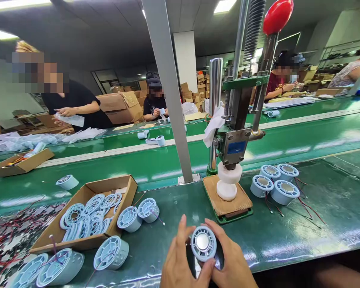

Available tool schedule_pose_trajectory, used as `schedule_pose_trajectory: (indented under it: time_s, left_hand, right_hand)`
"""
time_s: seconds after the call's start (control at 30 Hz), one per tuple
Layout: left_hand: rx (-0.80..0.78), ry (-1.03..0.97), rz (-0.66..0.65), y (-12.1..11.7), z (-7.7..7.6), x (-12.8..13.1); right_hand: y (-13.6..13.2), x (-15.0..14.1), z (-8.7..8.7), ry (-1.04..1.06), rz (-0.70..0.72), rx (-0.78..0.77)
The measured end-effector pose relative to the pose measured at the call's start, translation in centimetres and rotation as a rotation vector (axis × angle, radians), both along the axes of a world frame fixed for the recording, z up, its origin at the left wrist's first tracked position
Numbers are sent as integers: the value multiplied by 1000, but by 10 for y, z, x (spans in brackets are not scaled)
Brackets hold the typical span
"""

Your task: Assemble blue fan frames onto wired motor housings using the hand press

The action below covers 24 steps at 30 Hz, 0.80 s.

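Observation:
Low in the middle, my left hand (177, 256) and my right hand (232, 258) hold a light blue round plastic housing (203, 243) between them. It has a spoked ring and a silver disc at its centre, facing up. My right fingers and thumb curl around its right side; my left thumb presses near its lower edge, with the left forefinger raised beside it. Just beyond stands a hand-lever press with a white round pressing head (229, 173) above a white round base block (226, 190). A gap shows between these two on the right side.
An open cardboard box (132, 188) of light blue spoked rings sits left, near several wired housings (111, 253). More housings (285, 192) with wires stand right of the press. A grey post (171, 88) rises beyond the bench. Across the green conveyor (132, 154), several people work.

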State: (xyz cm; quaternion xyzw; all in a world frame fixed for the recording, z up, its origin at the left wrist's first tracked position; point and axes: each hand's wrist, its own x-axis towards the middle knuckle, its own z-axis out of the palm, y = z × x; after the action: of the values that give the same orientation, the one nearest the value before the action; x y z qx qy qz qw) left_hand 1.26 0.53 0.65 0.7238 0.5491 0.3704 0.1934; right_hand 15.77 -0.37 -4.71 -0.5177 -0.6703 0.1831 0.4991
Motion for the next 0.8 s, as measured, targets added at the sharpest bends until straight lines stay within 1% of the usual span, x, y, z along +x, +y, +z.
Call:
schedule_pose_trajectory:
  time_s: [0.1,0.23,0.33,0.43,0.5,0.57,0.67,0.73,0.77,0.8]
  left_hand:
    - [-3,28,44,-2,-2,11]
    - [15,21,114,-2,-2,18]
    - [35,-8,146,-3,-4,24]
    - [73,-39,178,-3,-9,27]
    - [87,-44,164,-2,-15,27]
    - [78,-48,100,0,-22,26]
    - [55,-61,29,1,-35,23]
    - [25,-71,33,-1,-43,21]
    - [5,-79,34,-2,-45,20]
    - [-16,-90,33,-2,-45,18]
  right_hand:
    - [1,-4,-5,24,-46,11]
    - [-1,-7,-10,17,-76,14]
    - [-2,-6,-10,-9,-107,10]
    - [-1,-5,-6,-94,-123,63]
    - [0,-5,-5,-180,-127,127]
    - [1,-6,-7,-253,-131,183]
    - [2,-7,-11,-324,-129,210]
    - [3,0,-5,-347,-72,199]
    - [3,8,5,-364,-17,190]
    - [3,19,21,-388,32,187]
